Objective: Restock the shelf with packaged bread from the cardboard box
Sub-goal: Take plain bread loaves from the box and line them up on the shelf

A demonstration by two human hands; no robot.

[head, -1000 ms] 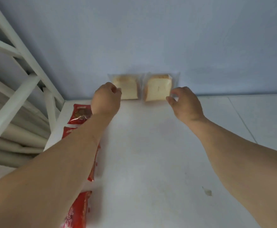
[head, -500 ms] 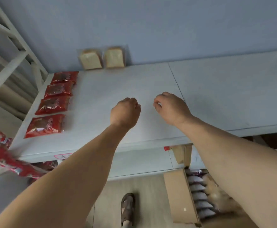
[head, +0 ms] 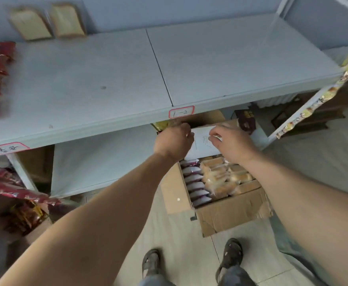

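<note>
Both hands hang loosely curled and empty above the open cardboard box [head: 231, 211] on the floor. The packaged bread [head: 222, 178] lies at six o'clock from the right hand [head: 234, 144], which is nearer than the left hand [head: 174, 141]; the row runs front to back.

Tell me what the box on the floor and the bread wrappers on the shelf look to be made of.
Box: brown corrugated cardboard, matte, with creased flaps. Bread wrappers: seemingly clear, glossy plastic film, since the slices show through; blur leaves that uncertain.
</note>
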